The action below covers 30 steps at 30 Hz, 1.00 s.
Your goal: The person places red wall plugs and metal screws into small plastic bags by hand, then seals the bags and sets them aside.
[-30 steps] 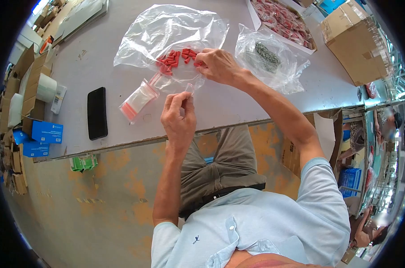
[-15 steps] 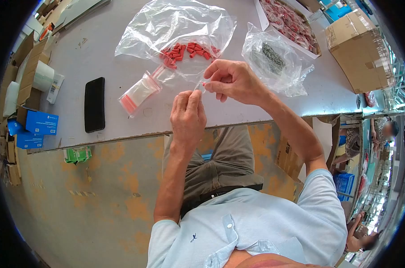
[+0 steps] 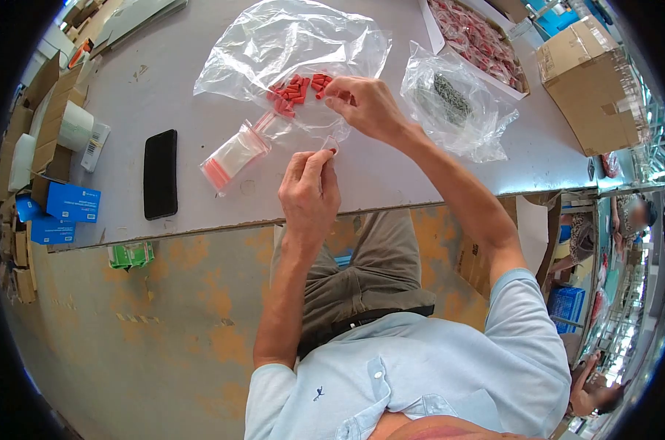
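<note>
My left hand (image 3: 309,183) is closed above the table's front edge, its thumb and fingertips pinching a small clear plastic bag (image 3: 331,144). A bit of red shows at those fingertips. Farther forward, my right hand (image 3: 367,108) has its fingers loosely curled and apart at the right side of a pile of small red tubes (image 3: 292,91). Nothing shows between those fingers, though their tips partly cover the tubes. The tubes lie at the mouth of a large clear plastic bag (image 3: 296,44). A stack of small zip bags (image 3: 237,155) with red edges rests left of my left hand.
Right of my right hand lies a clear bag of dark green pieces (image 3: 451,99). Behind it stands a white box of red packets (image 3: 479,40), beside a cardboard box (image 3: 589,84). A black phone (image 3: 161,174) and blue boxes (image 3: 72,202) are on the left.
My right hand has moved away from my left hand, forward to the red tubes. My left hand stays in place with the small bag.
</note>
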Available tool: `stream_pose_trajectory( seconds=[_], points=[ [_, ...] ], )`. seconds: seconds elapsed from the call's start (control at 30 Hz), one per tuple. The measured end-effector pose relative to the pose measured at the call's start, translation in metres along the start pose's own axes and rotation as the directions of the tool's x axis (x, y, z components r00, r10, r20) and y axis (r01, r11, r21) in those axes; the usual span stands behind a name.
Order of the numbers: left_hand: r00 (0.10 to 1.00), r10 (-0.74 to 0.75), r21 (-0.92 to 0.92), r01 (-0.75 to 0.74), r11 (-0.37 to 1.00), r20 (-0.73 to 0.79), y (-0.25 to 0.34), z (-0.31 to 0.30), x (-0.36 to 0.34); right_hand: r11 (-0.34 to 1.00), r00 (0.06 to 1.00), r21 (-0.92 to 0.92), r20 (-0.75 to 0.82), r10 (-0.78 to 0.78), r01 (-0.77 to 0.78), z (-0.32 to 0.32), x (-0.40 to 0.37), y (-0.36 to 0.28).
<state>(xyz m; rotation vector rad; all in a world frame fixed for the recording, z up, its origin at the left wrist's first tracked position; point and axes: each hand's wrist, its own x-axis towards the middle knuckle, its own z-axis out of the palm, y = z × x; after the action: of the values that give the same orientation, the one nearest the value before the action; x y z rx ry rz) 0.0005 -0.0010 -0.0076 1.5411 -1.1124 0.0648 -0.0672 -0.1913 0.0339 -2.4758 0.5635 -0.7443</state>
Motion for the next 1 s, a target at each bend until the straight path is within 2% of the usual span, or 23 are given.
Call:
stream_pose_trajectory(
  seconds=[0.07,0.13,0.27,0.33,0.37,0.4,0.43,0.47,0.53,0.57,0.67,0.7,0.73,0.8,0.87,0.9,0.93,0.97,1.0],
  points=[
    [1.0,-0.025,0.011,0.025,1.0,-0.003,0.001,0.0,0.0,0.998,0.998,-0.053,0.058,0.022,-0.019,0.008,0.014,0.009],
    [1.0,-0.005,0.029,0.005,1.0,-0.014,0.0,0.001,0.0,0.961,0.989,-0.235,0.078,-0.129,0.144,0.019,0.024,0.014],
    [1.0,0.026,0.077,-0.026,0.997,-0.008,-0.001,0.001,-0.002,0.923,0.982,-0.351,0.156,-0.111,0.16,0.028,0.033,0.02],
    [0.999,0.046,0.083,-0.044,0.996,-0.013,-0.001,0.003,-0.002,0.994,0.985,-0.044,0.141,-0.096,0.103,0.015,0.029,0.007],
    [0.998,0.062,0.091,-0.06,0.994,-0.028,-0.002,0.003,-0.002,0.994,0.985,-0.044,0.145,-0.097,0.104,0.005,0.024,-0.002],
    [0.998,0.056,0.094,-0.053,0.994,-0.033,-0.003,0.003,-0.002,0.958,0.967,0.239,0.234,0.098,-0.155,-0.01,0.016,-0.02],
    [0.997,0.079,0.108,-0.076,0.991,-0.024,-0.005,0.004,-0.003,0.783,0.894,0.466,0.371,0.25,-0.413,-0.021,0.006,-0.032],
    [0.994,0.105,0.119,-0.103,0.988,-0.011,-0.005,0.004,-0.003,0.783,0.892,0.464,0.376,0.25,-0.415,-0.028,-0.003,-0.038],
    [0.995,0.1,0.12,-0.099,0.988,-0.005,-0.001,0.003,-0.003,0.717,0.886,0.568,0.438,0.154,-0.405,-0.04,-0.022,-0.047],
    [0.995,0.099,0.125,-0.098,0.987,-0.001,0.001,0.003,-0.002,0.718,0.875,0.552,0.455,0.166,-0.423,-0.042,-0.028,-0.051],
    [0.993,0.119,0.123,-0.119,0.985,0.003,-0.001,0.004,-0.004,0.79,0.903,0.495,0.395,0.167,-0.363,-0.03,-0.039,-0.047],
    [0.992,0.123,0.125,-0.122,0.985,0.003,-0.001,0.004,-0.004,0.872,0.928,0.4,0.343,0.144,-0.283,-0.025,-0.04,-0.045],
    [0.993,0.116,0.131,-0.116,0.985,0.005,-0.001,0.004,-0.004,0.872,0.93,0.402,0.341,0.14,-0.279,-0.023,-0.042,-0.044],
    [0.994,0.111,0.141,-0.111,0.984,0.004,0.0,0.002,-0.003,0.928,0.951,0.28,0.257,0.174,-0.246,-0.02,-0.042,-0.043],
    [1.0,0.009,0.03,-0.01,1.0,0.014,0.001,0.0,-0.001,0.904,0.955,0.336,0.222,0.198,-0.266,-0.025,-0.041,-0.039],
    [1.0,0.011,0.029,-0.011,1.0,0.014,0.003,-0.002,0.001,0.876,0.955,0.389,0.185,0.23,-0.286,-0.029,-0.041,-0.037],
    [0.998,-0.052,-0.063,0.054,0.997,0.038,0.005,-0.004,0.004,0.876,0.956,0.388,0.181,0.231,-0.285,-0.03,-0.042,-0.031],
    [0.991,-0.112,-0.152,0.122,0.981,0.07,0.006,-0.006,0.006,0.908,0.977,0.379,0.176,0.117,-0.177,-0.028,-0.046,-0.023],
    [0.991,-0.109,-0.154,0.12,0.981,0.076,0.005,-0.007,0.007,0.926,0.985,0.37,0.172,0.004,-0.068,-0.028,-0.048,-0.021]
  ],
)
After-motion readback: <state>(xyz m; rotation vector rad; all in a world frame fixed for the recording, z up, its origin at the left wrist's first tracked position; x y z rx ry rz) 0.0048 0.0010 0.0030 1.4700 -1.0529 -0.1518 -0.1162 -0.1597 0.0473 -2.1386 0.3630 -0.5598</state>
